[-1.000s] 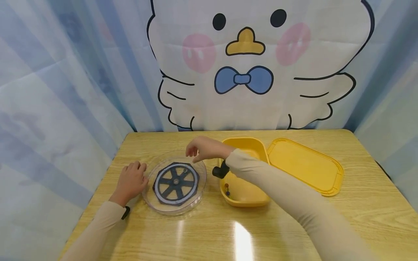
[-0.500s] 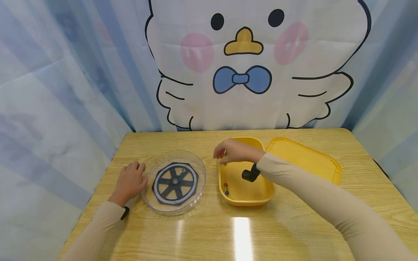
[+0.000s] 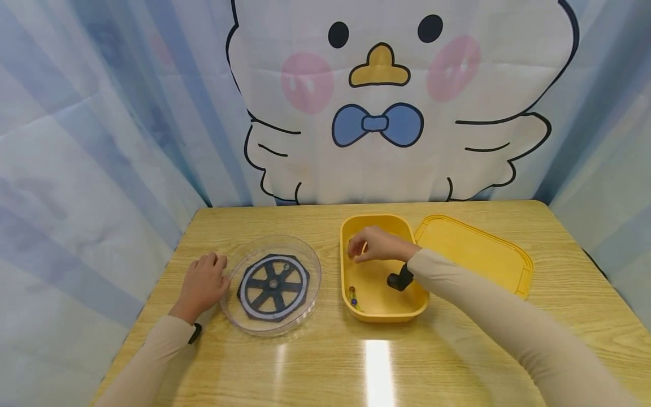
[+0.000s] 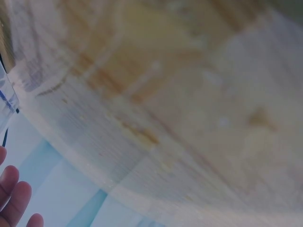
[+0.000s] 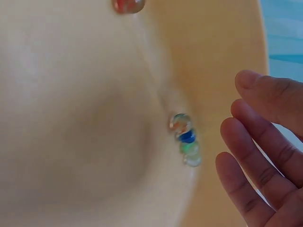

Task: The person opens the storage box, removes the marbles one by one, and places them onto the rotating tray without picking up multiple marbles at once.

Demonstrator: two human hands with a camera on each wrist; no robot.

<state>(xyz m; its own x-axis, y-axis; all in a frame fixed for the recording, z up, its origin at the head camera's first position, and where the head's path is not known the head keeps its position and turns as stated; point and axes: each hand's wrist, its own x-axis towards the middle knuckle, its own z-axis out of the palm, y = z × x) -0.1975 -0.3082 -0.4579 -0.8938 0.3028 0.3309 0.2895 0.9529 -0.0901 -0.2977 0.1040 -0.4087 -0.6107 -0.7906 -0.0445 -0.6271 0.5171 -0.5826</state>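
My left hand rests at the left rim of a round clear dish, fingers loosely bent. The left wrist view shows the dish wall large and blurred, with several fingertips beside it. Inside the rim appears a dark spoked wheel shape with a pale ring; a small clear marble shows on it. My right hand hovers inside a yellow box, thumb and fingers apart with nothing between them. Glass marbles lie in a row along the box wall, and a red marble farther along.
A flat yellow lid lies right of the box, partly behind the right sleeve. Everything stands on a wood-grain table. A curtain with a cartoon bird hangs along the table's back edge, with more curtain at both sides.
My right hand has moved right from over the dish to the box, then a little lower into it. The left hand and the dish have stayed in place.
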